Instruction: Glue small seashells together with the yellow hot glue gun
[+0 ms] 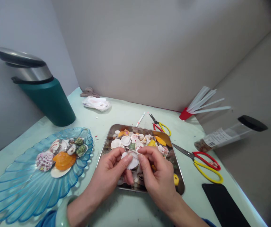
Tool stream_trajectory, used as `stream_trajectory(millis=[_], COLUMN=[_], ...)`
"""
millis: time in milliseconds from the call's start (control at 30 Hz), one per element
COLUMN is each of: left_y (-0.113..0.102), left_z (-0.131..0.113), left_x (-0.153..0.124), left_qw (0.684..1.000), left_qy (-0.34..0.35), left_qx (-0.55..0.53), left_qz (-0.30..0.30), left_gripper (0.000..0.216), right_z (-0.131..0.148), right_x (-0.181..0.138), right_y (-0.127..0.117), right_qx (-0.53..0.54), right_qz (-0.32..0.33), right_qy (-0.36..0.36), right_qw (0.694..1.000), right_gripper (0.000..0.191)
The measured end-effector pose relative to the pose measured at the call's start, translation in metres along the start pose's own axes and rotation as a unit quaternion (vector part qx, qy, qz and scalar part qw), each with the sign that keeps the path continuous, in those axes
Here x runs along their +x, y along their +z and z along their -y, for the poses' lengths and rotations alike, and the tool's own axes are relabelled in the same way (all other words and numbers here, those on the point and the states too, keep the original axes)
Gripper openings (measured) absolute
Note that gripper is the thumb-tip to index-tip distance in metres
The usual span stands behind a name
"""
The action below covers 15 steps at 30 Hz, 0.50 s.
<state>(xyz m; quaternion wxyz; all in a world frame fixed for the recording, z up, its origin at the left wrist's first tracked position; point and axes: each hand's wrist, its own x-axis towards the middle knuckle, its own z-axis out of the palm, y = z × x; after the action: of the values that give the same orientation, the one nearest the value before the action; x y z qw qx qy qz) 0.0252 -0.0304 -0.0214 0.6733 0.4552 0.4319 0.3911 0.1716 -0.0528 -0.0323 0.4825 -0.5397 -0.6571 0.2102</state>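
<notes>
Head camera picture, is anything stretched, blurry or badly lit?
Head view: the teal bottle and clear jar lean outward, probably lens distortion; head view: the upper right corner goes black; head view: light looks soft, and the white shell lacks crisp detail.

Pale green table under metal tray, blue dish, flask.

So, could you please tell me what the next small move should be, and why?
Perhaps the left hand should hold the white shell steady, since the right hand is pinching close to its edge, over the metal tray.
</notes>
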Motion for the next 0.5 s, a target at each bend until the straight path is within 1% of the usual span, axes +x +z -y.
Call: stream_trajectory(millis=[200, 500], left_y=[-0.0009, -0.0004], left_z=[0.0001, 0.0009], left_x=[0.0012, 0.0014], left_qw=[1.000, 1.000], left_qy=[-0.003, -0.001], left_qx=[0.012, 0.014], left_qz=[0.009, 0.008], left_gripper=[0.028, 0.028], right_z=[0.0002, -0.0001], right_x=[-0.0004, -0.0011], right_y=[0.0002, 0.0015], right_qx=[-0.029, -0.029], right_qz=[-0.012, -0.019], right_qy=[-0.031, -0.029], right_qw=[0.999, 0.999], right_gripper=[0.010, 0.010])
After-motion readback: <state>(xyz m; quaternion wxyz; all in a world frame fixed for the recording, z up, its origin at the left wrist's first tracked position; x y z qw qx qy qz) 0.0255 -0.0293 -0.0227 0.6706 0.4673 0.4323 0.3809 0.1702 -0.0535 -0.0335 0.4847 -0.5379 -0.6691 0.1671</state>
